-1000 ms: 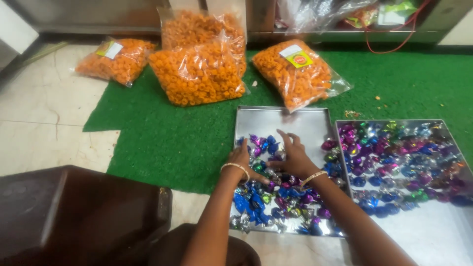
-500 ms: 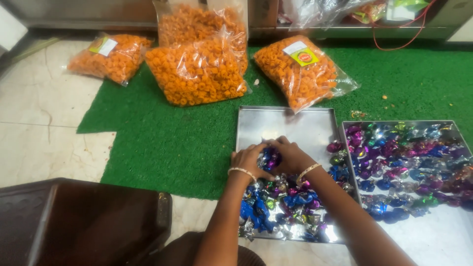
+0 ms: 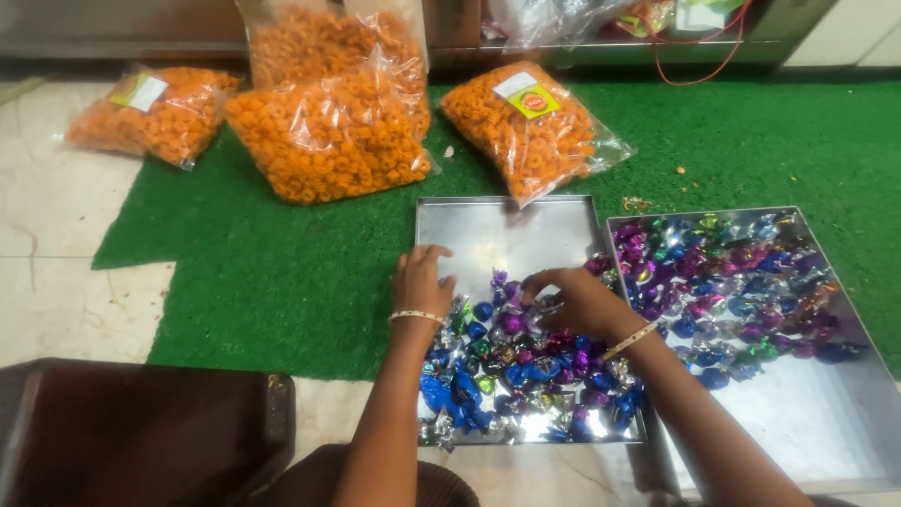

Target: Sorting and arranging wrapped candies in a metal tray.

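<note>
Three clear bags of orange ring snacks [image 3: 328, 141] lie on green artificial turf [image 3: 282, 282] beside pale floor tiles [image 3: 56, 235].

Near tray [image 3: 488, 221], far half: bare metal, open to a hand.
Near tray, near half: heaped wrapped candies [image 3: 526, 376] under both wrists.
Right tray [image 3: 826, 422]: candies across the far part, bare metal at the near corner.
Green mat [image 3: 282, 272], left of trays: open.
Beyond trays: orange snack bags [image 3: 328, 141] block the way.
</note>
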